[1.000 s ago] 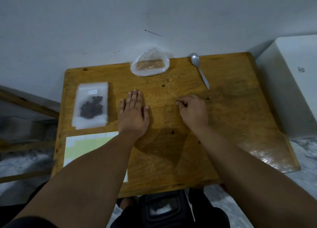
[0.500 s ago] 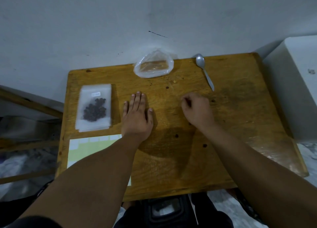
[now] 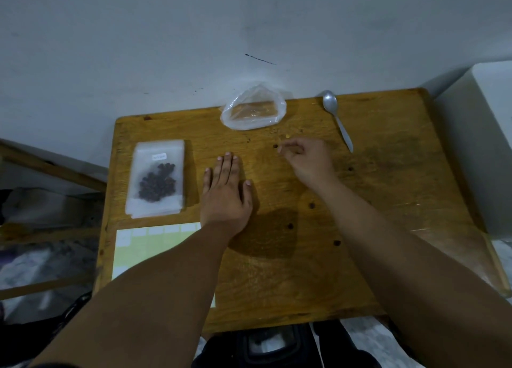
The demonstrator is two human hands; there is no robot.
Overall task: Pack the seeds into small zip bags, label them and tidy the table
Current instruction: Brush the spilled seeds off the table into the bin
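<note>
Left hand (image 3: 225, 193) lies flat on the wooden table (image 3: 401, 201), palm down, fingers straight and close together, holding nothing. Right hand (image 3: 307, 162) is out over the far middle of the tabletop with its fingers curled in and the fingertips (image 3: 285, 148) bunched together. Whether a seed sits between them, I cannot tell. One dark seed (image 3: 275, 146) lies just beside those fingertips. More loose seeds (image 3: 312, 205) dot the wood nearer the person, well apart from one another, and a small yellowish bit (image 3: 288, 136) lies just beyond the right hand.

Over on the left, a small zip bag (image 3: 158, 179) holds a cluster of dark seeds and carries a white label (image 3: 159, 156) near its top. It rests on what looks like a stack of bags of the same kind. Nearer the person from it, a pale label sheet (image 3: 155, 245) lies flat at the table's left edge, partly under the left forearm.

At the far edge sits a crumpled clear plastic bag (image 3: 253, 112), and to its right a metal spoon (image 3: 336, 118) lies with its bowl toward the wall. A white block (image 3: 493, 145) stands beside the table on the right.
</note>
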